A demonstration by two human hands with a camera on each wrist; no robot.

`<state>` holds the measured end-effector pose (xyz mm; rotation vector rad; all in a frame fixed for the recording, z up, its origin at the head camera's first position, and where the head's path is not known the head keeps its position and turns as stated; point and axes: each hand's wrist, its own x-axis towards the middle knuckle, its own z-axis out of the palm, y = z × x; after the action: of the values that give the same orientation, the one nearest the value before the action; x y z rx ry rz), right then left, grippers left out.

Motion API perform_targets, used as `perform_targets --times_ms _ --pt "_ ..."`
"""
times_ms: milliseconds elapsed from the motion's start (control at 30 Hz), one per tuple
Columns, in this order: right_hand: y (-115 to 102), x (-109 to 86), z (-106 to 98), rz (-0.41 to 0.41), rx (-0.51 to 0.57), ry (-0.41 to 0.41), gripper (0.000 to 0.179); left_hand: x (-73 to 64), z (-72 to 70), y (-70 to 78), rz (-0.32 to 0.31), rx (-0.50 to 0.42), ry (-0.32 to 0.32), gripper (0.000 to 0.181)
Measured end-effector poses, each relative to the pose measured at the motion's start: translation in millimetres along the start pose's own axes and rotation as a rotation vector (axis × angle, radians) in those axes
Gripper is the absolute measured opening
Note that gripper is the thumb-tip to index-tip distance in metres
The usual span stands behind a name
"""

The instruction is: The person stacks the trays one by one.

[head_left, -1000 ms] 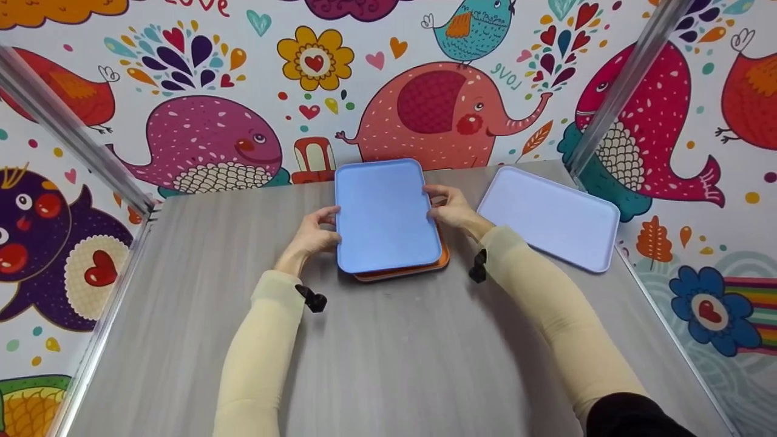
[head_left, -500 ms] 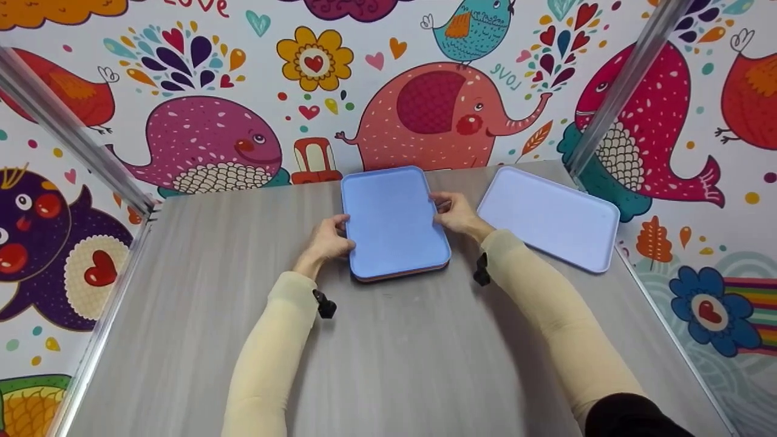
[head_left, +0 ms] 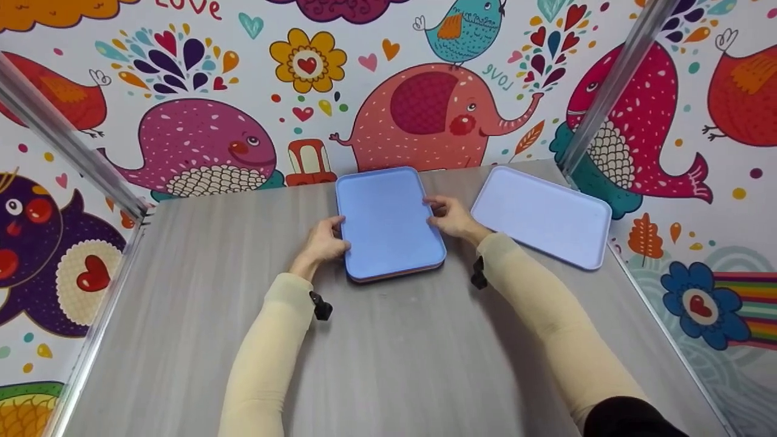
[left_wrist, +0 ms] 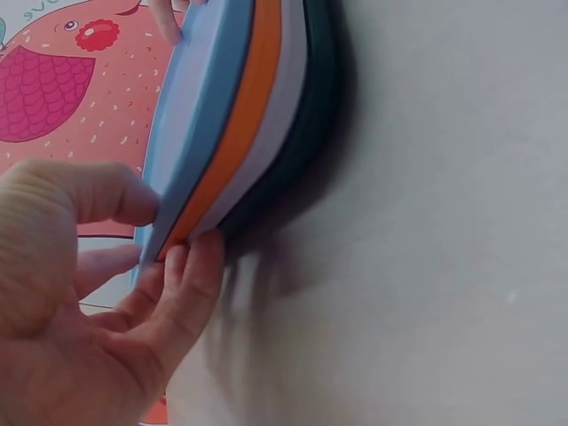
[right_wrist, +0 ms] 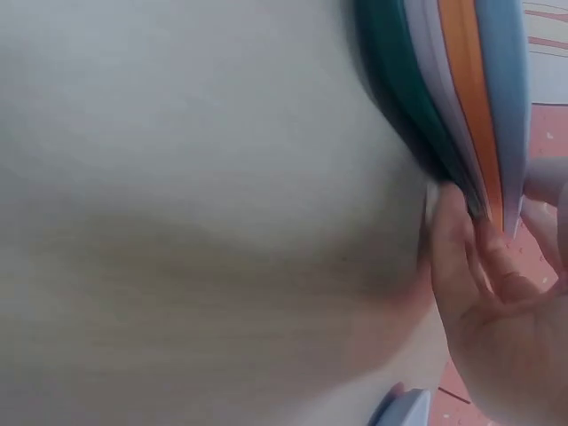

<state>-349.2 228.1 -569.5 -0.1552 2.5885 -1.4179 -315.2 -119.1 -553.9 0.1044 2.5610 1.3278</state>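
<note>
A blue rectangular tray tops a stack near the back of the table. Beneath it, the left wrist view shows an orange tray, a pale lavender layer and a dark green tray, their edges closely aligned. My left hand holds the stack's left side, thumb at the blue rim and fingers against the layered edges. On the opposite side my right hand holds the blue tray's edge, its fingers reaching down along the lower trays. The undersides of the trays are hidden.
A separate pale lavender tray lies angled on the table to the right, close to the right forearm. The grey table meets a cartoon-printed wall just behind the stack. Metal frame bars stand at both back corners.
The blue tray has come down and slightly right onto the stack, covering the orange tray that showed below it. Both hands moved with it. Lately they barely move; the head view shifts slightly.
</note>
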Motion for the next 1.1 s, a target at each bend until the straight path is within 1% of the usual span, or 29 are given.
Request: perform_targets --times_ms 67,200,400,533,633,733,800,933,1033,1100 --pt "1 -1.9 1 0.014 0.015 0.001 0.058 0.7 0.3 0.6 0.006 -0.001 0.0 0.082" --pt "1 -4.0 3 0.016 0.018 0.011 0.061 2.1 -1.0 3.5 0.023 0.017 -0.01 0.083" --pt "-4 -8.0 6 0.026 -0.009 0.014 0.062 2.8 -2.2 5.2 0.02 0.042 -0.01 0.083" --pt "-6 -10.9 9 0.017 -0.04 0.005 0.061 2.6 -2.6 8.0 0.012 0.106 -0.004 0.081" --pt "-5 -14.3 8 0.018 -0.05 -0.006 0.061 1.7 -2.6 12.5 -0.005 0.166 -0.009 0.079" --pt "-5 -19.6 5 0.005 -0.052 -0.016 0.06 0.7 -1.7 18.1 -0.02 0.208 -0.005 0.077" --pt "-5 -23.7 2 -0.001 -0.049 -0.027 0.06 -0.2 0.0 22.7 -0.03 0.23 0.011 0.075" --pt "-6 -31.6 -5 -0.009 -0.035 -0.046 0.056 -1.0 4.1 33.6 -0.045 0.298 0.062 0.068" --pt "-6 -36.2 -13 -0.016 -0.021 -0.044 0.052 -0.8 5.6 43.1 -0.05 0.366 0.091 0.066" --pt "-6 -39.7 -19 -0.021 -0.027 -0.027 0.048 -0.5 6.1 49.6 -0.048 0.395 0.104 0.065"
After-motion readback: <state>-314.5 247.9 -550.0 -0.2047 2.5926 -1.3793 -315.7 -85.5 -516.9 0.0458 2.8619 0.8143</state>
